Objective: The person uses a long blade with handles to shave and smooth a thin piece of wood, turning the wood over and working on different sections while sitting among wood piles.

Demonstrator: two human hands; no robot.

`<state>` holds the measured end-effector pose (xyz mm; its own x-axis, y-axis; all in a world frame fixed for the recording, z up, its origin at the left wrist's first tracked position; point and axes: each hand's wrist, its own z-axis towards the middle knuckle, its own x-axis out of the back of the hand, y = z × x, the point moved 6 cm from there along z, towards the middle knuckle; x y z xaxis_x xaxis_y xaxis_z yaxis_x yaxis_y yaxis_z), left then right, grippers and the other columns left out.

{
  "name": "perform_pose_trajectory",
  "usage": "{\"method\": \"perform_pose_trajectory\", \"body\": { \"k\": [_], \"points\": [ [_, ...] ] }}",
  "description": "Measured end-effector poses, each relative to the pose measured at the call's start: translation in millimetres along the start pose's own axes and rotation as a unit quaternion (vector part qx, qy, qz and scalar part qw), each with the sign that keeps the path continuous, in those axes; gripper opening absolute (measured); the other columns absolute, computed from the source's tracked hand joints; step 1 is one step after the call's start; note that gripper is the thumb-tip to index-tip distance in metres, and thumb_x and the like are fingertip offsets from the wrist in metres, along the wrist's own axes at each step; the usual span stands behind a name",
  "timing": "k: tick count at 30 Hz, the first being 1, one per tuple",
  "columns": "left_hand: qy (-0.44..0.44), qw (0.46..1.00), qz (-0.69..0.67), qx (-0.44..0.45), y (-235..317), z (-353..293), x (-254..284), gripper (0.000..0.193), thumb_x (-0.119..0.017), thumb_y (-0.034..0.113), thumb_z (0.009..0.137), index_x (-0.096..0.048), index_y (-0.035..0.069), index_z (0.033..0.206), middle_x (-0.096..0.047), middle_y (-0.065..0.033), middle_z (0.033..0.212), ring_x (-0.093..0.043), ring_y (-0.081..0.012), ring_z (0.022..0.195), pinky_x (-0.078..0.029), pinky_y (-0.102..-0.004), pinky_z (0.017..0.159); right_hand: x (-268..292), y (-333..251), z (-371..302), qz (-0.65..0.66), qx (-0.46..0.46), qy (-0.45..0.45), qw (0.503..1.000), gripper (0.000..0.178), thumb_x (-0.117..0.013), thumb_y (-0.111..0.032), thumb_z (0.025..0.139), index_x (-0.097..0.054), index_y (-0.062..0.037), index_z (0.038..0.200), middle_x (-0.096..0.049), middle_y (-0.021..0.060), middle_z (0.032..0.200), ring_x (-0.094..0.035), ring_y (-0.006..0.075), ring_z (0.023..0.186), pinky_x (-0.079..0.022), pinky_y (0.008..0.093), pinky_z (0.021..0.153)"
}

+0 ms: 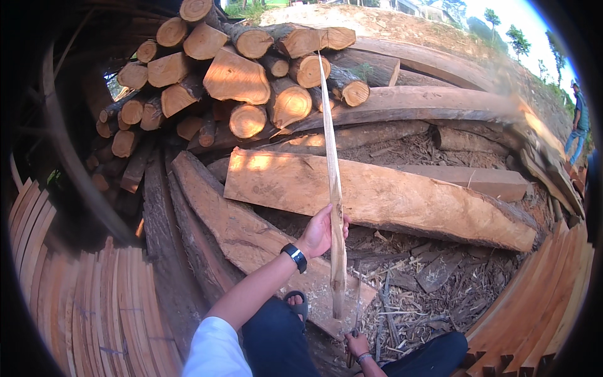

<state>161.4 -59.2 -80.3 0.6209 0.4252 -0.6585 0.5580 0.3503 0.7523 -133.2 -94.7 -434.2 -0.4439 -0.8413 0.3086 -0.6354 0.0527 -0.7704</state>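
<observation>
In my left hand (319, 234) is a long pale wooden strip (333, 166), held upright with the fingers wrapped round its lower part. It narrows to a sharp tip at the top, and its broad lower end stands over a sawn slab (317, 295) lying on the ground; whether it touches cannot be told. Low and to the right, my right hand (358, 344) is closed on the handle of a knife. The narrow knife blade (358, 305) points up, just right of the strip's lower end.
A thick plank (377, 191) lies across the middle, beyond my hands. Stacked cut logs (235, 78) rise behind it. Bundled boards stand at the left (103, 308) and right (534, 301). Wood shavings (414, 301) cover the ground. Another person (578, 122) stands far right.
</observation>
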Motion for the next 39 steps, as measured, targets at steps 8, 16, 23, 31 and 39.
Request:
{"method": "perform_pose_trajectory", "body": {
  "k": [8, 16, 23, 31, 39],
  "points": [
    [-0.04, 0.999, -0.013, 0.025, -5.8, 2.2, 2.6, 0.056, -0.033, 0.047, 0.097, -0.057, -0.002, 0.109, -0.055, -0.0073, 0.084, -0.056, -0.0198, 0.081, -0.046, -0.0422, 0.088, 0.5, -1.8, -0.6, -0.014, 0.002, -0.006, 1.0, 0.03, -0.065, -0.023, 0.081, -0.057, 0.005, 0.078, -0.057, 0.0101, 0.058, -0.059, 0.0215, 0.044, -0.049, 0.0343, 0.042],
    [-0.044, 0.999, -0.01, 0.012, -7.0, 5.8, 6.5, 0.051, -0.032, 0.043, 0.099, -0.055, 0.0, 0.113, -0.055, -0.0077, 0.088, -0.056, -0.0193, 0.087, -0.045, -0.0448, 0.091, 3.4, -4.3, -3.5, -0.049, -0.005, 0.006, 0.999, 0.04, -0.062, -0.036, 0.08, -0.061, 0.0035, 0.078, -0.061, 0.0133, 0.055, -0.065, 0.0243, 0.052, -0.052, 0.0363, 0.056],
    [-0.016, 0.999, 0.031, 0.011, -8.5, 4.5, 6.0, 0.043, -0.042, 0.04, 0.098, -0.056, 0.002, 0.11, -0.057, -0.0076, 0.094, -0.057, -0.018, 0.091, -0.048, -0.0418, 0.09, 4.3, -8.2, -6.1, -0.056, 0.009, 0.001, 0.998, 0.033, -0.064, -0.026, 0.081, -0.058, 0.006, 0.078, -0.06, 0.013, 0.057, -0.062, 0.0235, 0.046, -0.05, 0.0355, 0.046],
    [0.068, 0.989, 0.132, -0.023, -1.3, -1.9, 12.5, 0.035, -0.059, 0.036, 0.092, -0.059, 0.003, 0.103, -0.063, -0.0072, 0.094, -0.062, -0.0145, 0.087, -0.053, -0.0319, 0.08, -1.2, -1.9, 0.5, -0.082, 0.018, 0.0, 0.996, 0.032, -0.064, -0.025, 0.081, -0.058, 0.0064, 0.081, -0.06, 0.0135, 0.057, -0.062, 0.0232, 0.047, -0.051, 0.0354, 0.046],
    [0.128, 0.969, 0.205, -0.051, 3.9, -4.1, 14.8, 0.032, -0.071, 0.034, 0.083, -0.064, 0.004, 0.091, -0.064, -0.0021, 0.08, -0.06, -0.0087, 0.069, -0.05, -0.0244, 0.063, -2.3, 10.2, 9.1, -0.143, 0.088, 0.045, 0.985, 0.04, -0.067, -0.032, 0.079, -0.058, 0.0062, 0.089, -0.063, 0.0151, 0.066, -0.064, 0.0238, 0.055, -0.052, 0.0364, 0.053]
  ]
}}
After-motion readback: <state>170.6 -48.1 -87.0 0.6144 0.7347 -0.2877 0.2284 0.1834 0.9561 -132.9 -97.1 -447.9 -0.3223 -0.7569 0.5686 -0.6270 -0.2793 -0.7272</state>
